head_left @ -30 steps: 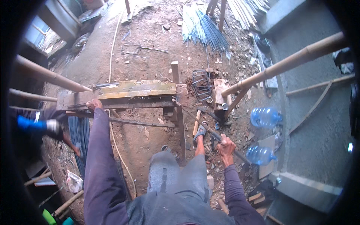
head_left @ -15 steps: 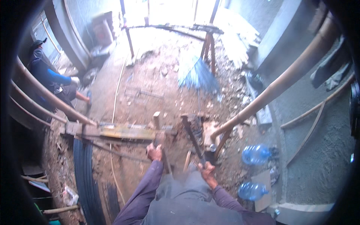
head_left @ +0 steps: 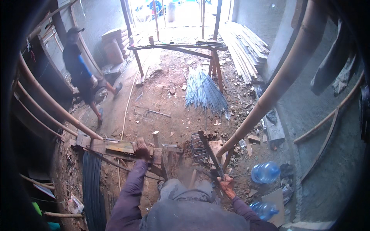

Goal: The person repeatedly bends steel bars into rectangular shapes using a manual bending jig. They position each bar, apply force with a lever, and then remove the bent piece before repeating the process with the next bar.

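Note:
My right hand (head_left: 228,187) grips the lower end of a long dark bar (head_left: 210,153), which slants up and away to the left. Over the low wooden bench (head_left: 120,146) on the left is my left hand (head_left: 141,149), its fingers blurred; whether it holds anything I cannot make out. An upright piece of wood (head_left: 158,143) stands at the bench's right end, just right of that hand. Beyond the bar's far end, a wire rack-like metal piece (head_left: 197,149) lies on the dirt.
A co-worker (head_left: 79,63) walks at the left behind bamboo poles (head_left: 58,101). A thick bamboo pole (head_left: 266,104) slants on the right, near blue water bottles (head_left: 266,172). Thin rods (head_left: 204,92) lie under a trestle (head_left: 177,47). Dark bars (head_left: 92,188) lie lower left; planks (head_left: 246,50) lie far right.
My left hand has moved left, from the upright wood to over the bench. My right hand has shifted slightly right and down, still holding the bar. The co-worker has risen from a low posture.

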Motion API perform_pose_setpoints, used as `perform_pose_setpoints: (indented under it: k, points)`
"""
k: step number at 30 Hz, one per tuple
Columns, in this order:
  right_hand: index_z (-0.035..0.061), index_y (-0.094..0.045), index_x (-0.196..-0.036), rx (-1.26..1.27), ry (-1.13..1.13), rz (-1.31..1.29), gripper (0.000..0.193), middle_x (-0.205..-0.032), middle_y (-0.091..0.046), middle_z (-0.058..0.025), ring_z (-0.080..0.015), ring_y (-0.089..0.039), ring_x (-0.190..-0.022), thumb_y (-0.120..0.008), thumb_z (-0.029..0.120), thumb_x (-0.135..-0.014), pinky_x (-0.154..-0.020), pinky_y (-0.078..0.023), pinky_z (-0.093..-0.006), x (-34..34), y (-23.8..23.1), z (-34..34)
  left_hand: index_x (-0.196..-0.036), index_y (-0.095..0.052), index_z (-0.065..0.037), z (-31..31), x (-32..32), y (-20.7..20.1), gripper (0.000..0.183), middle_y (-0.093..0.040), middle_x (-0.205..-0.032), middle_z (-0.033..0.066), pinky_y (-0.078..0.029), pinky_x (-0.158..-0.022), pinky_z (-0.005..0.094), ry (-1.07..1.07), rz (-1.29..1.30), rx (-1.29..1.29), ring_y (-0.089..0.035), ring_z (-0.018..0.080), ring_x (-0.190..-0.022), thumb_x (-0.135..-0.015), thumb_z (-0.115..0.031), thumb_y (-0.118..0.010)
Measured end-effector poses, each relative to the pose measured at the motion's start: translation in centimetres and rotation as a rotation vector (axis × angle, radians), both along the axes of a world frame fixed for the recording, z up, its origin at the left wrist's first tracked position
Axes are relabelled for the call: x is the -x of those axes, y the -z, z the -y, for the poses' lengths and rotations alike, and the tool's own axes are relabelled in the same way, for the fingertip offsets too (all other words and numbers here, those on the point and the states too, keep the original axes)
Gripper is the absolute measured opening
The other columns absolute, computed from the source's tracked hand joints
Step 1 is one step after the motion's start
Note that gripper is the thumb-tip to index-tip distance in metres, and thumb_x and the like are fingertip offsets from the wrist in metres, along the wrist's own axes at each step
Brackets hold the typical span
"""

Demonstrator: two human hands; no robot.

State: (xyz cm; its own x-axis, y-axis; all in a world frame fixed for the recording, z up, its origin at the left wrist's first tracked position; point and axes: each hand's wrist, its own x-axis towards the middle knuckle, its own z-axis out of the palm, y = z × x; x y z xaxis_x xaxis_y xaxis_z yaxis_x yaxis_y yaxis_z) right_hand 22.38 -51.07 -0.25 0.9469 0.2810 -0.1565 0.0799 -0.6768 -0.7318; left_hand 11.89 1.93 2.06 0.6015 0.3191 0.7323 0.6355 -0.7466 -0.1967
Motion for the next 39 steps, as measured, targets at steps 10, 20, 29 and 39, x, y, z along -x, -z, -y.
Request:
perform_pose_setpoints:
  k: [10, 20, 29, 39]
  points:
    - [0.0013, -0.073, -0.096, -0.384, 0.009, -0.176, 0.025, -0.078, -0.069, -0.0016, -0.0077, -0.063, -0.071, -0.080, 0.022, -0.084, -0.065, -0.052, -0.0285, 0.1, -2.8, -5.2, -0.083, -0.051, -0.007, -5.4, -4.8, -38.8, 0.025, -0.059, -0.076, 0.0101, -0.045, -0.059, 0.0348, 0.667, 1.315, 0.225, -0.053, 0.0161, -0.063, -0.105, -0.020, -0.051]
    - [0.0028, -0.070, -0.120, -0.671, -0.168, -0.323, 0.040, -0.104, -0.068, -0.0040, -0.0124, -0.063, -0.094, -0.080, 0.017, -0.084, -0.082, -0.052, -0.0294, -3.2, -16.3, -15.2, -0.092, -0.059, -0.007, 2.2, -0.9, -49.1, 0.014, -0.064, -0.078, 0.0076, -0.043, -0.058, 0.0273, 1.105, 1.683, 0.739, -0.053, 0.0112, -0.062, -0.097, -0.018, -0.065]
    - [0.0019, -0.061, -0.130, -0.423, -0.565, 0.228, 0.052, -0.134, -0.059, -0.0127, -0.0238, -0.054, -0.126, -0.078, 0.020, -0.083, -0.102, -0.048, -0.0377, -6.3, -18.3, -19.2, -0.099, -0.055, -0.007, -1.2, -0.3, -38.5, 0.011, -0.058, -0.081, 0.0063, -0.034, -0.049, 0.0219, 0.944, 1.990, 1.121, -0.047, 0.0110, -0.062, -0.098, -0.014, -0.062]
    - [-0.0010, -0.064, -0.126, -0.413, -0.576, -0.391, 0.039, -0.099, -0.072, -0.0071, -0.0151, -0.067, -0.087, -0.073, 0.012, -0.090, -0.081, -0.053, -0.0269, -2.5, -11.0, -21.8, -0.095, -0.054, -0.005, -8.5, 7.0, -25.9, 0.015, -0.058, -0.080, 0.0062, -0.037, -0.048, 0.0265, 0.431, 2.231, 1.229, -0.047, 0.0118, -0.059, -0.102, -0.018, -0.059]
